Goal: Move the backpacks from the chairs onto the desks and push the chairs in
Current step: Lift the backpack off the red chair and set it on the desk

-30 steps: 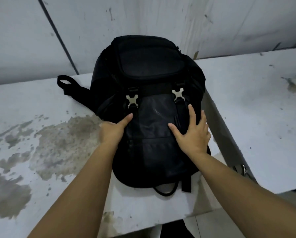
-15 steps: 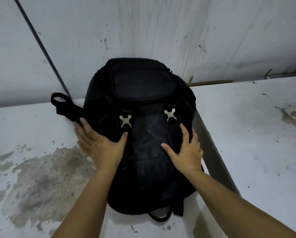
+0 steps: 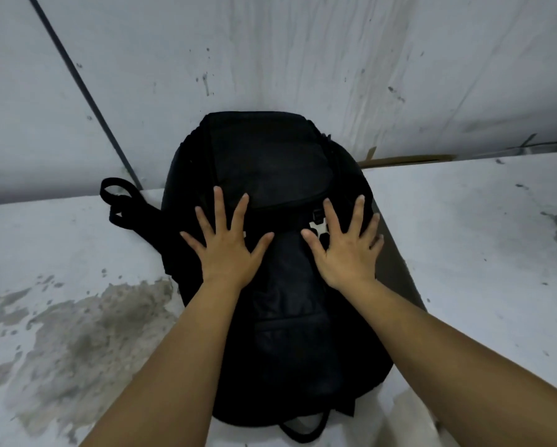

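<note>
Wall: pale grey plaster wall [image 3: 303, 53], streaked and speckled, w/ a thin dark rod [image 3: 86, 91] slanting down it at left.

Desks: two white, stained desk tops side by side. Left white desk top [image 3: 60, 253] carries large grey-brown blotches toward the near edge; right white desk top [image 3: 496, 253] has scattered dark specks and a blotch at far right. Narrow dark gap between them, mostly hidden by the bag.

Task item: black fabric backpack [image 3: 270, 156], rounded, lying flat, front face up, straddling the gap btwn the two desks, top end against the wall. Top flap closed; contents not visible. One pale metal buckle [image 3: 319, 229] partly seen under the right hand. Black webbing strap loop [image 3: 115, 201] trails off left onto the desk; a second loop shows at the near end.

Hands: left hand [image 3: 228, 250] and right hand [image 3: 344, 253] both lie palm-down on the bag's front, fingers straight and spread, gripping nothing.
</note>
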